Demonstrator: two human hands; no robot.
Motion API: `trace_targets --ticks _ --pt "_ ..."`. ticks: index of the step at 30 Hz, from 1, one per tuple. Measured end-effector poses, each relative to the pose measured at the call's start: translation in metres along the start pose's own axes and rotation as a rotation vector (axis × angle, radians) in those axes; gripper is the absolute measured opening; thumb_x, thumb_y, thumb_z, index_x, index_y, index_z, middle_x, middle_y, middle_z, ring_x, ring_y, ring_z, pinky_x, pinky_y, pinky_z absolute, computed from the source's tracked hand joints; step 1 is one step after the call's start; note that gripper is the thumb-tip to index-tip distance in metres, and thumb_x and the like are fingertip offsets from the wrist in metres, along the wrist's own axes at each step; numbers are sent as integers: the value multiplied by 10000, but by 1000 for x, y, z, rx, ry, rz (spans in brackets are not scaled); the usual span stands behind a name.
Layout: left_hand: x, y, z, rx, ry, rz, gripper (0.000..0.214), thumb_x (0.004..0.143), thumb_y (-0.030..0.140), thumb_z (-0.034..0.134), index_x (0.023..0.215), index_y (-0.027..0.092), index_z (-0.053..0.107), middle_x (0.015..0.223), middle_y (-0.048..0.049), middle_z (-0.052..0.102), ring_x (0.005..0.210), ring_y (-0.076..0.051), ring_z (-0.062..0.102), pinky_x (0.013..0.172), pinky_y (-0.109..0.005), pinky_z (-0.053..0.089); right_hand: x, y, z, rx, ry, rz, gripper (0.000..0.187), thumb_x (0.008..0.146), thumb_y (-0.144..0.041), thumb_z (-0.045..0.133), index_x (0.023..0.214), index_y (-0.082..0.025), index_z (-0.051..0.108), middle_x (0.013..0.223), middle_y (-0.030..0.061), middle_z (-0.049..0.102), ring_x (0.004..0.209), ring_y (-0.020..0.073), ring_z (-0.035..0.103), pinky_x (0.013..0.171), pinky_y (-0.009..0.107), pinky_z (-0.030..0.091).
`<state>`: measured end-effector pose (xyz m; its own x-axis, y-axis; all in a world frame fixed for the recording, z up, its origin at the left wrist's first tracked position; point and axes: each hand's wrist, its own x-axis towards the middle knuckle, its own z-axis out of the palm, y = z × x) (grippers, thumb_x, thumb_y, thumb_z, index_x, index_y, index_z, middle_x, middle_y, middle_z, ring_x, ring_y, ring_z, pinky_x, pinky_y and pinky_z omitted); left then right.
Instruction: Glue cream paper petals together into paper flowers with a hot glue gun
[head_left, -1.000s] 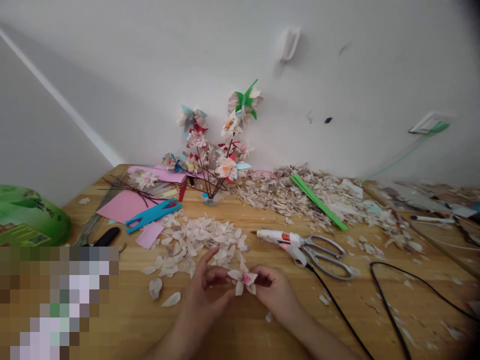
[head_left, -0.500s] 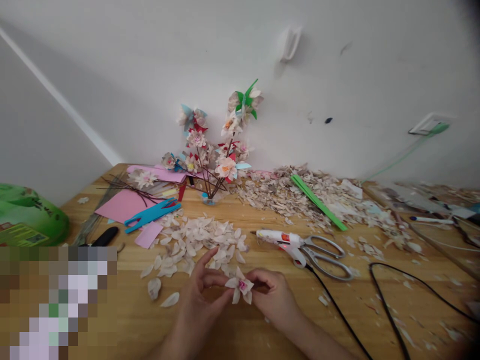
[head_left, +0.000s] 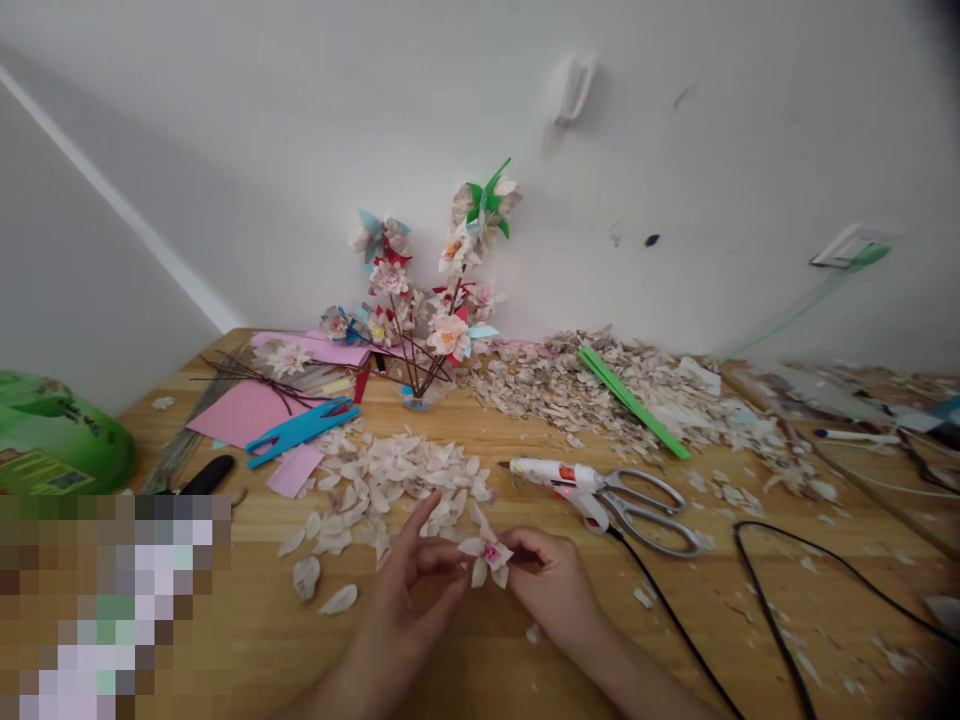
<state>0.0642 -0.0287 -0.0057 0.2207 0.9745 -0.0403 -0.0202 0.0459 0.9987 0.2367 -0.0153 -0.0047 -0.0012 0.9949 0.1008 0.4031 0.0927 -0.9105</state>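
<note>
Two hands meet low in the middle of the view, just above the wooden counter (head_left: 262, 640). The left hand (head_left: 405, 595) pinches a small paper flower (head_left: 488, 556) from the left side with thumb and middle fingers, and its index finger is stretched upward. The right hand (head_left: 553, 585) has curled fingers and pinches the same flower from the right. The flower has pale petals and a pink centre, and it is held between both hands, a little above the counter surface.

Just behind the hands lies a spread of loose pale petals (head_left: 390, 478), and a few single ones lie to the left of the left hand. To the right of the petals rests a white glue gun (head_left: 559, 478), touching a pair of scissors (head_left: 652, 512). A black cable (head_left: 679, 625) runs from the glue gun toward the near edge.

Farther left there are a pink paper sheet (head_left: 236, 410), a blue cut piece (head_left: 300, 428) and a black tool handle (head_left: 211, 472). A green bag (head_left: 60, 440) stands at the left edge.

At the back of the counter, near the wall, a bouquet of paper flowers (head_left: 427, 290) stands upright on thin stems. Right of it lies a wide heap of paper scraps (head_left: 555, 385), with a green strip (head_left: 634, 403) lying across it. On the wall (head_left: 300, 150) above, a white hook (head_left: 570, 88) is fixed.
</note>
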Motion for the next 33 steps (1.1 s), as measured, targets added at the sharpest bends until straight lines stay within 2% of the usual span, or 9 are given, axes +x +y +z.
trace_targets --ticks 4,9,11,14,21,25,28,30,33 --pt "-1 -6 0 -26 -40 73 672 796 232 527 1369 319 188 1057 -60 639 990 -198 592 889 -392 439 0 2 -3 -9 14 0 150 631 -182 550 601 -195 696 577 13 695 533 168 622 521 232 469" --pt "-2 -2 -1 238 -42 188 760 779 130 511 1365 408 115 1363 -56 425 1184 -209 458 981 -446 363 2 4 -5 2 37 10 131 633 -189 562 612 -186 691 566 14 682 522 164 608 505 227 452" --pt "1 -2 -2 282 -9 190 720 792 128 489 1352 405 132 1315 -51 462 1126 -195 499 956 -440 389 3 6 -5 12 42 20 124 631 -194 562 609 -179 684 553 15 669 513 161 596 496 225 442" --pt "5 -7 -2 318 52 182 656 794 147 497 1326 364 182 1056 -19 592 979 -172 567 912 -422 415 2 8 -3 34 19 29 109 643 -216 574 608 -174 669 544 11 645 509 155 576 495 224 432" --pt "11 -1 0 298 124 206 569 731 154 559 1232 273 315 751 41 601 746 -151 603 802 -375 452 -1 2 0 12 -65 -37 137 665 -229 562 552 -177 617 511 -9 588 494 131 532 488 206 406" --pt "19 17 -22 288 327 228 408 700 271 634 1078 234 485 627 53 590 750 -177 598 885 -417 407 2 1 -10 -56 -143 -8 141 684 -226 584 565 -167 629 514 -16 591 501 121 529 492 197 392" --pt "27 27 -43 247 469 199 368 671 333 663 1003 219 554 654 33 614 787 -186 594 906 -404 392 6 2 -22 -175 -312 -21 103 688 -188 614 604 -168 671 530 -21 617 500 115 531 484 192 375" --pt "31 31 -54 186 523 183 336 655 382 668 937 217 586 654 32 609 733 -178 589 837 -368 435 8 3 -28 -239 -414 -64 116 707 -153 606 653 -179 705 583 -10 660 540 125 571 518 196 400" --pt "34 34 -61 156 585 177 272 668 434 644 827 216 610 735 6 639 752 -182 592 742 -318 469 10 5 -32 -284 -452 -140 217 724 -73 558 749 -203 730 717 17 712 674 152 637 638 225 460"
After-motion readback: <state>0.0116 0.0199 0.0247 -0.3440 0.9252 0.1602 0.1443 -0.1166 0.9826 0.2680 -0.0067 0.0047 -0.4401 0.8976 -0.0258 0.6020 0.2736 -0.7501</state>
